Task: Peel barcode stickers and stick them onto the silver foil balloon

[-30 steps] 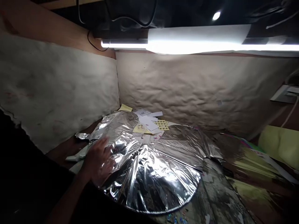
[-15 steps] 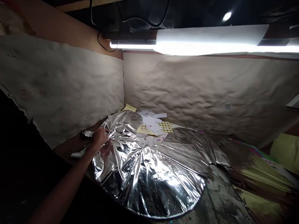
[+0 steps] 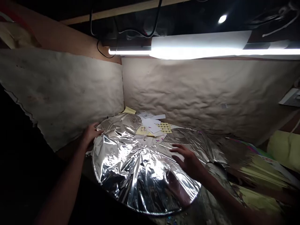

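Silver foil (image 3: 138,175) lies round and crinkly under both hands. The right hand (image 3: 188,162) rests on it, fingers (image 3: 177,149) spread, and soft flat fingers suit thin foil. The left hand (image 3: 90,133) touches the foil's edge, its fingers spread too. Past the foil lie white papers (image 3: 150,124) and a yellow note (image 3: 128,110), then a bumpy paper wall (image 3: 187,90)

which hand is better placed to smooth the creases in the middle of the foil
Probably the right hand: it rests on the silver foil sheet near the central creases, while the left hand sits at the sheet's far edge.
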`<move>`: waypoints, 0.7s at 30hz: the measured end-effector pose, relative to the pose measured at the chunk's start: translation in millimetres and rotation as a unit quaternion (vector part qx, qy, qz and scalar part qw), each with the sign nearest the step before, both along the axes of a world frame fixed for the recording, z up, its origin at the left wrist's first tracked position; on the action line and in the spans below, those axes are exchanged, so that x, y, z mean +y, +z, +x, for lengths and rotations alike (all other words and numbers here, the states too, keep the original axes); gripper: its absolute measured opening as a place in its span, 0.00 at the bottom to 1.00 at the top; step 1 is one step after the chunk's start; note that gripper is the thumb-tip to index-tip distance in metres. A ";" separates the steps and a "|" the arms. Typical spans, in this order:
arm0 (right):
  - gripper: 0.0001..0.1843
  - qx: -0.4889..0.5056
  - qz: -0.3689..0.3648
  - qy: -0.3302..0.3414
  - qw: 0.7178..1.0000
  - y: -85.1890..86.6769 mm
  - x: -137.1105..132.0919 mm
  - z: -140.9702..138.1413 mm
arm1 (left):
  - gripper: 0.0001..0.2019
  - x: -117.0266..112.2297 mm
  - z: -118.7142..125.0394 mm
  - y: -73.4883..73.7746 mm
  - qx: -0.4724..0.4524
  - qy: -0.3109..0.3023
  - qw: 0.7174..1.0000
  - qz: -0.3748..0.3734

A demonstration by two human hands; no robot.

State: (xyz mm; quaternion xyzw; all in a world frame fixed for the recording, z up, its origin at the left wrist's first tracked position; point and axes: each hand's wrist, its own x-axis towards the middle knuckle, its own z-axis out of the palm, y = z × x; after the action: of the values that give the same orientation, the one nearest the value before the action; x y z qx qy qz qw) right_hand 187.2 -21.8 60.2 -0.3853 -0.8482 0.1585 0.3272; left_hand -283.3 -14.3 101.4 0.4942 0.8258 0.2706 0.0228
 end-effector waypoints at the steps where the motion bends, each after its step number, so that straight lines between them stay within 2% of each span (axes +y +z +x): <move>1: 0.12 0.017 -0.012 0.018 1.000 3.1 4.7 -14.8 | 0.30 -0.1 15.9 5.3 0.035 -0.006 0.999 0.008; 3: 0.15 0.063 -0.060 0.046 0.995 12.1 20.2 -43.3 | 0.31 1.1 58.6 13.6 0.102 -0.039 0.994 0.020; 5: 0.23 0.121 -0.153 0.051 0.979 25.8 42.8 -68.2 | 0.29 0.5 112.2 16.3 0.157 -0.119 0.980 0.019; 7: 0.31 0.169 -0.235 0.029 0.957 42.4 68.2 -86.6 | 0.27 -3.9 168.5 12.6 0.202 -0.205 0.958 0.006; 9: 0.37 0.176 -0.268 0.015 0.947 57.6 91.3 -97.0 | 0.25 -10.8 218.1 4.3 0.232 -0.275 0.933 -0.012; 11: 0.41 0.152 -0.282 0.008 0.947 66.0 108.2 -100.1 | 0.24 -17.4 253.8 -5.6 0.249 -0.334 0.909 -0.025; 13: 0.43 0.117 -0.287 0.000 0.951 64.3 117.2 -99.5 | 0.22 -20.8 273.5 -15.0 0.256 -0.379 0.889 -0.038; 16: 0.40 0.067 -0.265 -0.011 0.962 44.6 118.7 -101.4 | 0.15 -19.5 281.6 -25.2 0.256 -0.430 0.864 -0.057; 19: 0.22 0.042 -0.229 -0.039 0.972 19.9 115.0 -111.9 | 0.11 -18.8 280.5 -29.8 0.253 -0.459 0.849 -0.072; 21: 0.10 0.051 -0.202 -0.070 0.976 11.0 114.7 -117.7 | 0.13 -24.3 276.8 -29.6 0.251 -0.469 0.843 -0.078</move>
State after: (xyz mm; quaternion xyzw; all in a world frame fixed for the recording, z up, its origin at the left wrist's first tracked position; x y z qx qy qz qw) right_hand 69.5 92.9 71.2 -0.4928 -0.7523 0.3223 0.2955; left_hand -6.5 -38.6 71.8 0.8699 0.4918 0.0291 -0.0223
